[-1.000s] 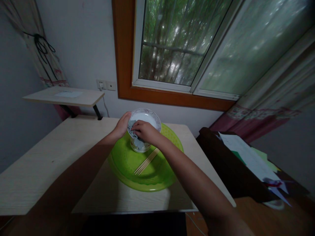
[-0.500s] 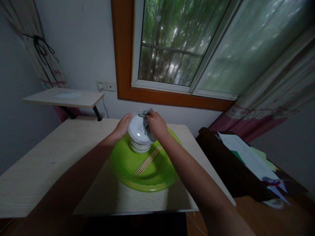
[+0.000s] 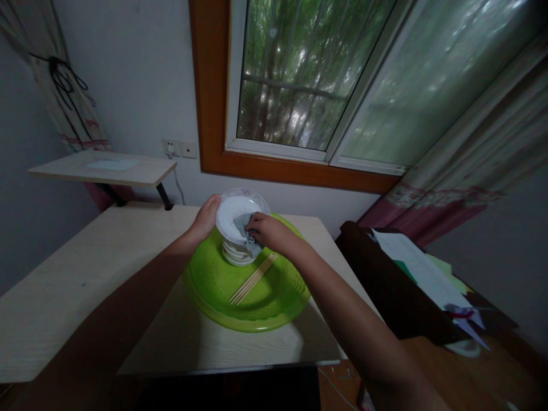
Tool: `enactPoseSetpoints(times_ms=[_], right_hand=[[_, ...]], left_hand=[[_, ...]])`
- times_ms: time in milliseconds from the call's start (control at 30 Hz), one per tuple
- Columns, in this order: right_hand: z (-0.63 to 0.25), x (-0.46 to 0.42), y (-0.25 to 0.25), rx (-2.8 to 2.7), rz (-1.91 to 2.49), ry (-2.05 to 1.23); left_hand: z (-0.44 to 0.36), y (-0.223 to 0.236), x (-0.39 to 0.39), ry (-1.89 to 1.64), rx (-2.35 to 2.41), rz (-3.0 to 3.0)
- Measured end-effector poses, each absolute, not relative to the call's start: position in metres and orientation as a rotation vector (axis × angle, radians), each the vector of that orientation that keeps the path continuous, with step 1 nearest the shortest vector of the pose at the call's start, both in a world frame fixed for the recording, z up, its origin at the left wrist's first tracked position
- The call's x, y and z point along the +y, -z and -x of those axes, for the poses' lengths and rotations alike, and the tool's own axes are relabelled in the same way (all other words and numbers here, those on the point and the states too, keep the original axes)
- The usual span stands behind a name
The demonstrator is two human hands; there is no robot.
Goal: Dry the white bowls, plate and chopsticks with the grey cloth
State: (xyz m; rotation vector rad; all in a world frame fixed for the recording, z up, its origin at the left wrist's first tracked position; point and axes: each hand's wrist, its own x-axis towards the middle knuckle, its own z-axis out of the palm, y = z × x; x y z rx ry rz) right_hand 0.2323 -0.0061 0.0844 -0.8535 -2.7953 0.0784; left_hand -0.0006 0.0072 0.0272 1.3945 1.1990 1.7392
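Observation:
A white plate point(image 3: 233, 212) with a patterned rim is tilted toward me above a stack of white bowls point(image 3: 236, 254). My left hand point(image 3: 206, 218) grips its left edge, thumb near the rim. Closed around a grey cloth point(image 3: 243, 224), my right hand point(image 3: 266, 229) presses it against the plate's lower right side; part of the cloth hangs over the rim. The bowls stand inside a large green basin point(image 3: 248, 324). Several wooden chopsticks point(image 3: 253, 279) lie in the basin in front of the bowls.
The basin sits on a pale wooden table point(image 3: 141, 257). A small raised shelf point(image 3: 103, 168) with a paper on it stands at the back left. On the right is a dark brown piece of furniture point(image 3: 381, 279) with papers point(image 3: 419, 268). A window point(image 3: 299, 85) is behind.
The cloth in my right hand went from the plate's left side up to its top right, then down to the lower right. My left hand keeps hold while the plate's tilt varies.

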Motion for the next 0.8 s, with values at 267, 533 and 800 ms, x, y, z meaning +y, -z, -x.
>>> enactPoseSetpoints(times_ms=[267,533,800], right_hand=[[-0.194,0.013,-0.059,-2.604,0.465,-0.179],[-0.197,0.025,-0.063,-2.420,0.842,0.159],[-0.215,-0.003,-0.077,-2.465,1.210,0.352]], left_hand=[[-0.002,-0.028,0.010,-1.736,1.135,-1.318],[-0.003,-0.025,0.009,-1.702,0.987,-1.314],[0.004,-0.020,0.011,-1.782,1.084,-1.295]])
